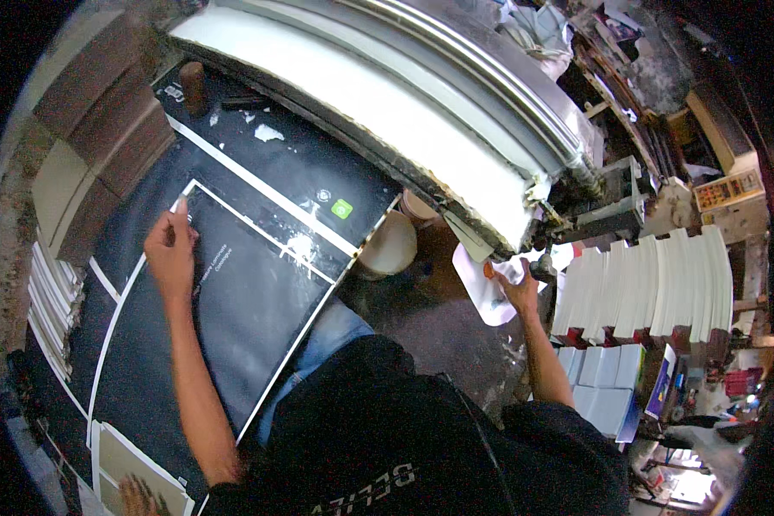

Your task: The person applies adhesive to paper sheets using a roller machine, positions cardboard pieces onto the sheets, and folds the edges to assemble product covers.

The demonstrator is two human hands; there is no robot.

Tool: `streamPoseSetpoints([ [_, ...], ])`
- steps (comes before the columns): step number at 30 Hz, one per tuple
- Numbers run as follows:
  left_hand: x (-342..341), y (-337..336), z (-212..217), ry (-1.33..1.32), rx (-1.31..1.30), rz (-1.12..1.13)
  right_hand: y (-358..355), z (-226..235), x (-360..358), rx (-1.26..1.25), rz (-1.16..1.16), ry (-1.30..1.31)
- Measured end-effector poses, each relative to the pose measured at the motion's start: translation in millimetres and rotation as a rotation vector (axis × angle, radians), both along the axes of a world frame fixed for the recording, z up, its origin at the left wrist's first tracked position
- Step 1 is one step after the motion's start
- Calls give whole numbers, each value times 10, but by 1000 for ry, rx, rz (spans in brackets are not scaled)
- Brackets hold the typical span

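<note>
A large black printed cover sheet (258,318) with white border lines lies on the work surface to my left. My left hand (172,249) is closed in a pinch at the corner of its inner panel, where a small white tip shows beyond the fingers. Out to the right, my right hand (522,291) reaches in beside the end of a roller machine (456,129). Its thumb and finger look spread, the thumb close to a small orange piece (488,269) over a white sheet or tray (488,297). A dark knob (543,268) is next to that hand.
Stacked white boards (645,288) stand at the right, above pale blue-grey stacks (600,378). A round pale bucket (390,248) sits below the machine. Brown cartons (103,112) rise at the far left. Another person's hand (142,499) rests over a grey-beige board (138,464) at lower left.
</note>
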State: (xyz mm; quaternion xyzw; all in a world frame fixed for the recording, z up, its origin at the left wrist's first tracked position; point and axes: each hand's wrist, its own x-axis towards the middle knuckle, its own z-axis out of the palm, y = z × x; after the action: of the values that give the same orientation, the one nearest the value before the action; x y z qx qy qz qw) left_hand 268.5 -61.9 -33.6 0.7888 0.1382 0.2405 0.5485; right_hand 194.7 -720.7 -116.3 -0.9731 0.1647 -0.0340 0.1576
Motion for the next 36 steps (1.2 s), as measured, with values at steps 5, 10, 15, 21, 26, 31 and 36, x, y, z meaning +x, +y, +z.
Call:
streamPoseSetpoints([
  [5, 5, -95, 101, 28, 138, -22, -290, -266, -46, 99, 20, 20],
  [10, 36, -71, 52, -15, 99, -11, -665, -510, 72, 216, 136, 21],
  [15, 10, -102, 56, 26, 59, -12, -576, -483, 71, -64, 300, 19],
  [21, 14, -150, 91, 6, 68, 9, -562, -677, -122, -165, 247, 42],
  [26, -11, -121, 109, -34, 93, 12, -228, -564, -149, 57, 194, -55],
  [31, 9, -107, 61, -85, 113, 22, -265, -435, -52, 205, 45, -66],
  [36, 79, -169, 16, -106, 77, 7, -1569, 287, 440, -221, -51, -798],
])
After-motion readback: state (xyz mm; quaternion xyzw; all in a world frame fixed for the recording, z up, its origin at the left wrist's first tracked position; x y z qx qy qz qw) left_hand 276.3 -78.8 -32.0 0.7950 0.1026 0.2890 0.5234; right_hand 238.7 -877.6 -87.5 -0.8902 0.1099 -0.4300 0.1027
